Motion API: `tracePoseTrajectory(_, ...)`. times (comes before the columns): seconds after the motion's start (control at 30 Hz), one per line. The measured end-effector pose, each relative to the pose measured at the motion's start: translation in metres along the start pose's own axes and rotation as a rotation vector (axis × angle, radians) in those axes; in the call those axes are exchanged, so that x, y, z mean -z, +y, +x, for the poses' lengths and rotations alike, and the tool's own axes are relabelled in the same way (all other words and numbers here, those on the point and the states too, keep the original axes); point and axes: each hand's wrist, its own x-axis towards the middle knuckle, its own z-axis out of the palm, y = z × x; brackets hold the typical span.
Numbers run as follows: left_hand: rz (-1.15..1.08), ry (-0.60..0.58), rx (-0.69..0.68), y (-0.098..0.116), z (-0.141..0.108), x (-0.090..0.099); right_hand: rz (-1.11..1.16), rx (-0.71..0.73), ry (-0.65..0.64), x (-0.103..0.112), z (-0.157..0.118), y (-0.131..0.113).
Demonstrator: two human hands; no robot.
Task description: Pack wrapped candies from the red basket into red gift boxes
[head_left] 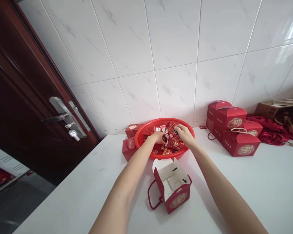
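Both of my hands reach into a red plastic basket (146, 127) filled with red-wrapped candies (172, 143). On the left side of the pile, my left hand (158, 137) is closed with its fingers down among the wrappers; what they hold is hidden. Across from it, my right hand (183, 132) has its fingers bent around a dark-and-red candy packet (175, 132) near the basket's right rim. Between my forearms stands an opened red gift box (177, 200), its flaps up and white inside showing. A dark red cord handle (149, 195) loops out at its left.
Closed red boxes (239, 143) are stacked on the right, with crumpled red cloth (268, 130) and a cardboard box (266, 110) beyond. More red boxes (129, 146) sit left of the basket. A tiled wall (175, 91) backs the white table (88, 188); a dark door (26, 81) stands left.
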Motion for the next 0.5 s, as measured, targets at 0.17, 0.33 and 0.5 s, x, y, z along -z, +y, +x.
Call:
tracePoseTrajectory(0.17,0.142,-0.100,-0.017,0.010,0.007,0.004,-0.018,0.038,-0.001,-0.001,-0.001,0.000)
tracePoseTrajectory(0.33,0.184,-0.140,-0.092,0.014,0.002,-0.001,-0.009,0.050,0.002,0.000,-0.001,0.001)
tracePoseTrajectory(0.5,0.184,-0.143,-0.118,0.014,-0.003,-0.003,0.000,0.050,0.000,0.000,-0.002,0.002)
